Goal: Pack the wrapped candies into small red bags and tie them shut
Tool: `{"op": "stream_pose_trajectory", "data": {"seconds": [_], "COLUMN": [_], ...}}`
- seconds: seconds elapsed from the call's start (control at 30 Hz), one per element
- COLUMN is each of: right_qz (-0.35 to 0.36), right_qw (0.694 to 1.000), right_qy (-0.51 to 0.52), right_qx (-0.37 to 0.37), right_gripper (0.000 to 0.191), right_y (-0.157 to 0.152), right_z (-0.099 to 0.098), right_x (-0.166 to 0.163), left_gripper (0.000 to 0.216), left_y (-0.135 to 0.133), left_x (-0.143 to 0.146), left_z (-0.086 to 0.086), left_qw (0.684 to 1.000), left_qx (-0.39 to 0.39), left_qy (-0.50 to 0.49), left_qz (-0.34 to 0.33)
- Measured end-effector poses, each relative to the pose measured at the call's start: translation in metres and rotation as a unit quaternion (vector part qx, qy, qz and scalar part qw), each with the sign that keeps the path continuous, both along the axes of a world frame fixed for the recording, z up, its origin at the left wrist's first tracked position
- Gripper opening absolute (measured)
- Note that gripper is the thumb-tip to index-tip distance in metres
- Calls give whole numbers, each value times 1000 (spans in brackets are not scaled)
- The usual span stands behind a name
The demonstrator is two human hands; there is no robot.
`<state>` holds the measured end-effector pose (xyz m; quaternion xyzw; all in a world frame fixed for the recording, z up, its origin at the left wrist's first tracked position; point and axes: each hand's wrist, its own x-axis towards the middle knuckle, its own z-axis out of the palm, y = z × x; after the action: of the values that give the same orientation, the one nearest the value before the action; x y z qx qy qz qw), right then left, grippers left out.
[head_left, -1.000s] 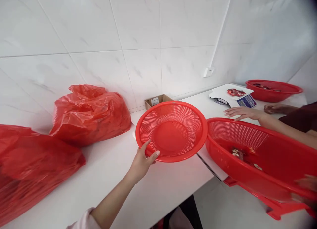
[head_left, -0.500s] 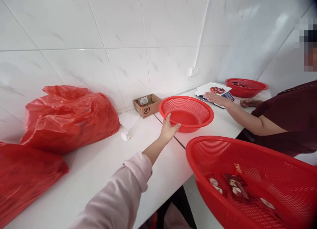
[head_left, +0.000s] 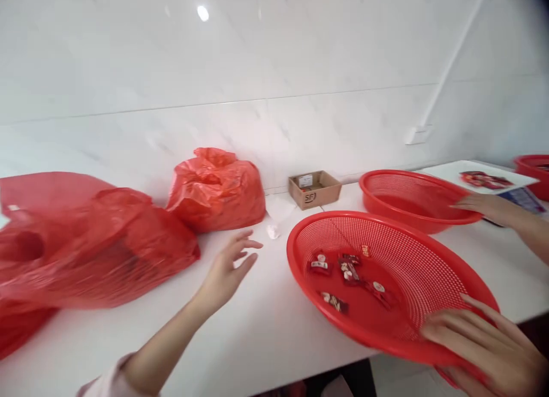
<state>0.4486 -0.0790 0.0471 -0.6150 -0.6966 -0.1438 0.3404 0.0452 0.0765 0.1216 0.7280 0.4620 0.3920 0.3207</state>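
My right hand (head_left: pixel 480 342) grips the near right rim of a round red plastic basket (head_left: pixel 433 259), fingers inside and thumb side toward the rim, slightly smeared by motion. Several small wrapped packets (head_left: pixel 349 271) in dark red wrappers lie scattered on its bottom. The basket is tilted, partly over the white table (head_left: pixel 249 328). To its left, my left hand (head_left: pixel 227 268) hovers above the table with fingers apart, holding nothing. Behind the held basket stands a second red basket (head_left: pixel 386 201), with a co-worker's hand (head_left: pixel 484 205) at its right rim.
Red plastic bags (head_left: pixel 218 194) fill the left and back left, one a large full bag (head_left: pixel 115 254). A small cardboard box (head_left: pixel 315 190) and a crumpled white tissue (head_left: pixel 273 231) lie near the wall. Packets rest on a white scale-like plate (head_left: pixel 454 168) at the back right.
My view has turned left. My left hand has let go of the second basket and drawn back leftward. The basket with packets has moved left over the table.
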Motion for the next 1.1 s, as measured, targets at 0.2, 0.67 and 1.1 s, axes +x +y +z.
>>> {"op": "stream_pose_trajectory", "data": {"seconds": [0.2, 0.67, 1.1], "right_qz": [54, 210, 193], "right_qw": [997, 973, 971], "right_qy": [-55, 63, 71], "right_qx": [17, -67, -120], "right_gripper": [39, 23, 24], "right_y": [81, 72, 75], "right_z": [0, 0, -11], "right_x": [-64, -175, -160], "left_gripper": [19, 44, 50], "left_y": [-28, 34, 30], "left_x": [-168, -279, -252], "left_z": [76, 79, 196], "left_qw": [882, 835, 696], "left_qx": [219, -80, 39], "left_qy": [63, 407, 513], "left_qz": [412, 361, 501]}}
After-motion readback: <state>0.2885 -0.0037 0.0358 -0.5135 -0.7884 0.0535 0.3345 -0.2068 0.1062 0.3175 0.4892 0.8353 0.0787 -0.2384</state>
